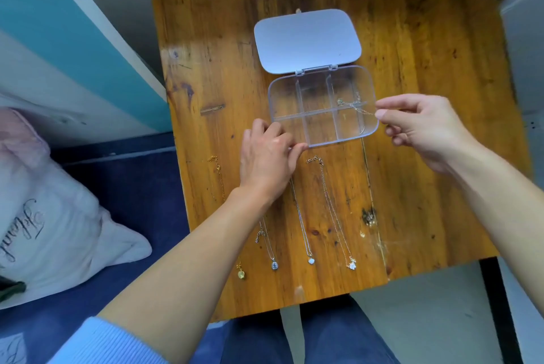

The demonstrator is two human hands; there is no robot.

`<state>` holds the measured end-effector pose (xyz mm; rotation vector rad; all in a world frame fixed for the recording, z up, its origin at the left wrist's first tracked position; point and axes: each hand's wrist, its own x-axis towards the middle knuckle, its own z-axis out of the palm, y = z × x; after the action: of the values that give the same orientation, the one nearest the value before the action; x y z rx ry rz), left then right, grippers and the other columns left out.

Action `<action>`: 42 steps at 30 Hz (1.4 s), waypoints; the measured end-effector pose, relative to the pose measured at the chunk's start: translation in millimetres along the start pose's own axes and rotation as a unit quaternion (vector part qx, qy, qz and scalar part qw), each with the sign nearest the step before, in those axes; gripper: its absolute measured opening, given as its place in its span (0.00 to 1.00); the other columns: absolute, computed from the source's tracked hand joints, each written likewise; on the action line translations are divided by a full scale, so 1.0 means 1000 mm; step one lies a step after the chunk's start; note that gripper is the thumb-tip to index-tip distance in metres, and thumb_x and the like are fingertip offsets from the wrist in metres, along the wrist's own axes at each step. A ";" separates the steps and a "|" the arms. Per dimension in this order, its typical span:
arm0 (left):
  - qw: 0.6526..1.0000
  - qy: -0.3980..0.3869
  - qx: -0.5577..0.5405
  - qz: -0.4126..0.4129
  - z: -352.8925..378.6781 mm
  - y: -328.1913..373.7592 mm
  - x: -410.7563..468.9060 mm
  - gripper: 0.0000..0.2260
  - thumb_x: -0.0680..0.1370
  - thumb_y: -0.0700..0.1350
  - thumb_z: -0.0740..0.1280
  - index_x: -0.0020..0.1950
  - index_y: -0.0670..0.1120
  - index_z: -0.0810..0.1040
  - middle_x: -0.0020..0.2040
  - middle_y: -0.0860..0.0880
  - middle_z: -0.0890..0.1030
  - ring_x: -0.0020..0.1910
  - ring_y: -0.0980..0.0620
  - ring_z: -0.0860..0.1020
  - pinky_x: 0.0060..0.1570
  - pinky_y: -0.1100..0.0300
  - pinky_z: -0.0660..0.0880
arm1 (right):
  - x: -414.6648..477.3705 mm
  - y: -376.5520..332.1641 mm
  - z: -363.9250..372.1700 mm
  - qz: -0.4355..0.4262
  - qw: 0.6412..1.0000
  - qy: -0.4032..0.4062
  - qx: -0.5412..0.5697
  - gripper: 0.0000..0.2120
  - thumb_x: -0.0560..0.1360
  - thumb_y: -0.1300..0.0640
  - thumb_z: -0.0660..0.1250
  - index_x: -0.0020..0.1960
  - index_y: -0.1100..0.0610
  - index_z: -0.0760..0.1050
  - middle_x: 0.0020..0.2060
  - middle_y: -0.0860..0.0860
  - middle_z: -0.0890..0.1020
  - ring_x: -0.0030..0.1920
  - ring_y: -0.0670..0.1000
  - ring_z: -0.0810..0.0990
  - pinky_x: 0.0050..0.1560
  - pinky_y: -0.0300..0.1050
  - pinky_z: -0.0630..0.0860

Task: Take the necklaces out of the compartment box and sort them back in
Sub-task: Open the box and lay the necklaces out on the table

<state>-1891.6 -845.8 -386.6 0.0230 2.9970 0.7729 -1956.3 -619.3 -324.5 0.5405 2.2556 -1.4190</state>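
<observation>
A clear compartment box (371, 81) lies open on the wooden table (223, 45), its white lid (306, 39) folded back. My left hand (266, 157) grips the box's near left corner. My right hand (418, 128) pinches a thin silver necklace (357, 106) that trails over the box's right compartments. Several necklaces lie stretched out on the table in front of the box: a gold one (219, 175) with a yellow pendant, one with a dark oval pendant (274, 265), one with a white pendant (311, 260), and one with a cluster pendant (351, 263).
A pale pink pillow (53, 216) with script lettering lies on the blue floor to the left. A teal and white wall panel stands at the upper left. My legs in blue trousers show below the table's near edge.
</observation>
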 end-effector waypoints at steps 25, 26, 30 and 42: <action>0.953 -0.219 -0.124 0.168 0.002 0.095 0.054 0.13 0.81 0.49 0.62 0.46 0.42 0.81 0.64 0.45 0.77 0.66 0.45 0.70 0.61 0.51 0.68 | -0.068 0.099 -0.088 0.111 0.951 -0.005 0.290 0.07 0.73 0.63 0.69 0.48 0.57 0.84 0.34 0.49 0.80 0.34 0.47 0.78 0.29 0.37 0.73; 0.944 -0.241 -0.178 0.137 -0.006 0.094 0.053 0.13 0.81 0.49 0.62 0.45 0.43 0.81 0.59 0.44 0.79 0.60 0.46 0.74 0.57 0.52 0.70 | -0.067 0.103 -0.090 0.118 0.955 -0.004 0.271 0.07 0.73 0.63 0.69 0.48 0.58 0.84 0.34 0.49 0.80 0.34 0.46 0.78 0.29 0.37 0.73; 0.857 -0.295 -0.417 -0.065 -0.024 0.093 0.045 0.14 0.83 0.47 0.59 0.42 0.44 0.78 0.36 0.46 0.82 0.40 0.48 0.80 0.43 0.52 0.76 | -0.070 0.120 -0.082 0.142 0.972 -0.003 0.186 0.04 0.73 0.64 0.70 0.46 0.59 0.83 0.32 0.48 0.82 0.32 0.45 0.79 0.28 0.36 0.73; 0.750 -0.197 -0.509 -0.375 0.036 0.102 0.001 0.13 0.84 0.42 0.54 0.42 0.44 0.71 0.29 0.46 0.74 0.21 0.51 0.73 0.21 0.62 0.63 | -0.103 0.179 -0.041 0.128 0.984 -0.091 -0.082 0.07 0.68 0.62 0.76 0.34 0.53 0.81 0.27 0.51 0.83 0.29 0.47 0.81 0.36 0.45 0.78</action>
<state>-1890.5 -739.5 -368.5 -0.8463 1.5795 1.7719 -1781.8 -520.2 -386.5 0.5961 2.0513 -1.1000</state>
